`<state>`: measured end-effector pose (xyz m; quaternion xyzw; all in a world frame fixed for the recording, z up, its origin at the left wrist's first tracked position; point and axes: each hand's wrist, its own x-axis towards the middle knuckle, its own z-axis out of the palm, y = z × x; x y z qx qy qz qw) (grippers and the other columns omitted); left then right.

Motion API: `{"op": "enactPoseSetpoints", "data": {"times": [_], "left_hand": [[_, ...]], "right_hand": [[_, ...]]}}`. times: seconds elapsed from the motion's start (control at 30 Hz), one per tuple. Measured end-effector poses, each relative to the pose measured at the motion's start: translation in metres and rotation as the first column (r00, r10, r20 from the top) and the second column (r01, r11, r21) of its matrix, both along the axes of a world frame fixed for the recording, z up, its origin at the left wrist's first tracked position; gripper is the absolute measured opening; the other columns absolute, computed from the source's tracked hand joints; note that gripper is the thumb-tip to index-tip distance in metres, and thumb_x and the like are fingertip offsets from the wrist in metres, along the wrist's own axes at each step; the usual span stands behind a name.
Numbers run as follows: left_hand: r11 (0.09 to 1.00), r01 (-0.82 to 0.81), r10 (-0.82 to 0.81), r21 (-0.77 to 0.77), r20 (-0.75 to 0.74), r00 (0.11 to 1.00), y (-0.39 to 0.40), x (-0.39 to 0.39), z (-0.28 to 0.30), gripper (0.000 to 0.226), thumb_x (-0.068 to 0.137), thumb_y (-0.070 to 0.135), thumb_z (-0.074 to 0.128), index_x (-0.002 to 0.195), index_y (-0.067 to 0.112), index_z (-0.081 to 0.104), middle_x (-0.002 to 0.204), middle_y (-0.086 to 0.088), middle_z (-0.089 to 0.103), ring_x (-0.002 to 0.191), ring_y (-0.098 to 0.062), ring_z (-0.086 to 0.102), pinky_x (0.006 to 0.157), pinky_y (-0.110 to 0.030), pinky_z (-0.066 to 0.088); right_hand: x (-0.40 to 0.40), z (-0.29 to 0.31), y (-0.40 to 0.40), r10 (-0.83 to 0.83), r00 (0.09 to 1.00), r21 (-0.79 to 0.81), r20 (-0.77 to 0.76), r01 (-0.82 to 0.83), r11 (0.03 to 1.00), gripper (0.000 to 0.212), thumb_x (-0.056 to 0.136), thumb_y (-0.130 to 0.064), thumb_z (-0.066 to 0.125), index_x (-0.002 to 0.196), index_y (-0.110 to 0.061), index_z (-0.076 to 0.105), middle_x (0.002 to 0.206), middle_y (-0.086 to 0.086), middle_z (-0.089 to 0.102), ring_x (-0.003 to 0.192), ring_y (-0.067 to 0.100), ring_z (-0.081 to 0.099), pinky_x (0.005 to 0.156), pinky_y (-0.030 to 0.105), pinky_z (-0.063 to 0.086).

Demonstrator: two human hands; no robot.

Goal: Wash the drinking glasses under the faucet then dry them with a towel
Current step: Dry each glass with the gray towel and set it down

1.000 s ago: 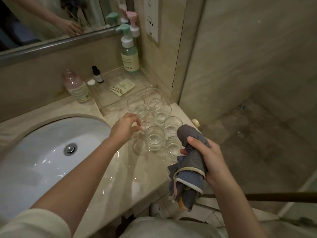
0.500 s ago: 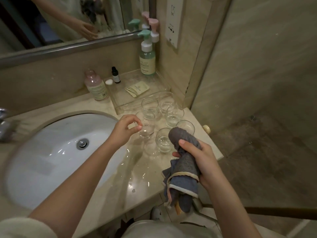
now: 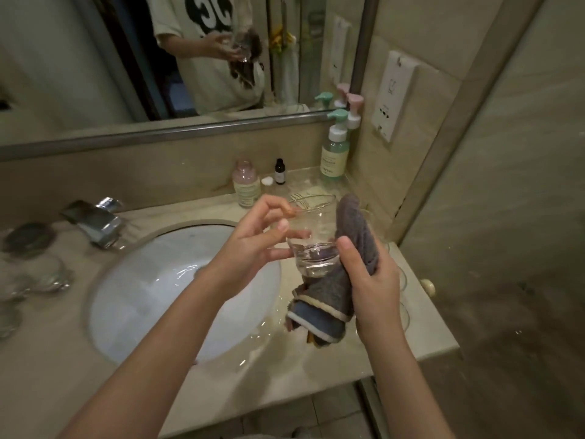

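Left hand (image 3: 253, 242) holds a clear glass (image 3: 313, 236) upright above the counter's (image 3: 221, 394) right side, fingertips spread on its wall and rim. Right hand (image 3: 370, 277) grips a grey ribbed towel (image 3: 335, 299) pressed against the glass. Beige stone counter, white oval sink (image 3: 152, 296), chrome faucet (image 3: 95, 223), mirror (image 3: 177, 58) behind.

Glasses left of the sink (image 3: 104, 289) blur at the frame edge; the towel (image 3: 345, 264) and right hand (image 3: 370, 280) hide glasses behind
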<state>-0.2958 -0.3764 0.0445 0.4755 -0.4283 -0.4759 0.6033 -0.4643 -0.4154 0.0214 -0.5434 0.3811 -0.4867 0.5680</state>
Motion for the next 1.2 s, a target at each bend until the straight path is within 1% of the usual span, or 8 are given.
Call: {"op": "enactPoseSetpoints", "data": {"times": [0.1,0.27,0.5,0.6,0.77,0.9,1.0,1.2], "left_hand": [[0.974,-0.196,0.211,-0.117,0.135,0.968,0.003,-0.023,0.011,0.028,0.097,0.030,0.046,0.110,0.051,0.058,0.130,-0.002,0.059,0.107,-0.028,0.067,0.083,-0.032,0.057],[0.926,-0.297,0.354,-0.232,0.266,0.897,0.008,-0.057,0.024,0.043,0.082,0.070,0.049,0.123,0.070,0.038,0.126,0.046,0.045,0.117,0.006,0.055,0.092,-0.017,0.046],[0.922,-0.310,0.363,-0.232,0.245,0.899,0.012,-0.059,0.035,0.065,0.071,0.059,0.063,0.127,0.068,0.032,0.129,0.012,0.052,0.111,0.004,0.059,0.089,-0.023,0.050],[0.947,-0.246,0.285,-0.209,0.185,0.940,0.018,-0.053,0.047,0.064,0.071,0.056,0.063,0.129,0.061,0.036,0.128,0.002,0.061,0.118,-0.001,0.058,0.089,-0.019,0.050],[0.966,-0.170,0.187,-0.194,0.073,0.980,0.026,-0.047,0.066,0.056,0.068,0.055,0.069,0.119,0.066,0.047,0.121,0.002,0.066,0.111,-0.026,0.066,0.094,-0.054,0.051],[0.910,-0.345,0.407,-0.229,0.348,0.844,0.027,-0.044,0.068,0.087,0.054,0.082,0.064,0.134,0.058,0.039,0.130,0.008,0.053,0.116,0.002,0.054,0.094,-0.027,0.048],[0.875,-0.398,0.476,-0.276,0.338,0.812,0.033,-0.045,0.066,0.077,0.072,0.065,0.065,0.141,0.052,0.034,0.126,0.009,0.057,0.114,0.006,0.055,0.084,-0.010,0.046],[0.831,-0.461,0.525,-0.312,0.163,0.835,0.038,-0.054,0.063,0.056,0.066,0.054,0.071,0.117,0.059,0.048,0.130,0.002,0.058,0.113,-0.007,0.062,0.092,-0.027,0.052]], "right_hand": [[0.007,0.007,0.005,-0.003,1.000,-0.056,-0.015,0.002,0.998,0.060,0.077,-0.060,0.060,0.130,-0.031,0.057,0.129,-0.007,0.063,0.123,0.011,0.057,0.105,0.046,0.046],[0.013,0.017,0.012,-0.047,0.996,-0.196,-0.075,0.031,0.980,0.063,0.084,-0.060,0.045,0.140,-0.031,0.046,0.143,-0.010,0.052,0.134,0.005,0.044,0.112,0.043,0.038],[0.014,0.027,0.022,-0.031,0.999,-0.355,-0.022,0.021,0.935,0.053,0.090,-0.049,0.046,0.141,-0.035,0.042,0.147,-0.013,0.046,0.137,0.003,0.040,0.114,0.040,0.036],[0.012,0.039,0.024,0.041,0.997,-0.246,0.060,-0.025,0.969,0.053,0.083,-0.053,0.050,0.133,-0.036,0.051,0.133,-0.014,0.059,0.126,0.006,0.053,0.106,0.039,0.045],[0.010,0.057,0.026,0.143,0.956,-0.096,0.257,-0.122,0.988,0.039,0.076,-0.054,0.056,0.111,-0.041,0.066,0.111,-0.004,0.071,0.106,0.019,0.067,0.085,0.037,0.056],[0.013,0.060,0.031,0.126,0.964,-0.142,0.233,-0.095,0.985,0.048,0.077,-0.052,0.056,0.120,-0.031,0.062,0.113,-0.008,0.070,0.106,0.013,0.067,0.084,0.031,0.057],[0.014,0.062,0.031,0.105,0.985,-0.236,0.136,-0.071,0.969,0.056,0.081,-0.049,0.054,0.133,-0.027,0.054,0.126,-0.012,0.064,0.117,0.006,0.060,0.092,0.028,0.053],[0.022,0.066,0.038,0.105,0.994,-0.435,0.021,-0.086,0.896,0.049,0.090,-0.042,0.050,0.138,-0.034,0.046,0.144,-0.007,0.051,0.134,0.008,0.046,0.110,0.038,0.040]]}}
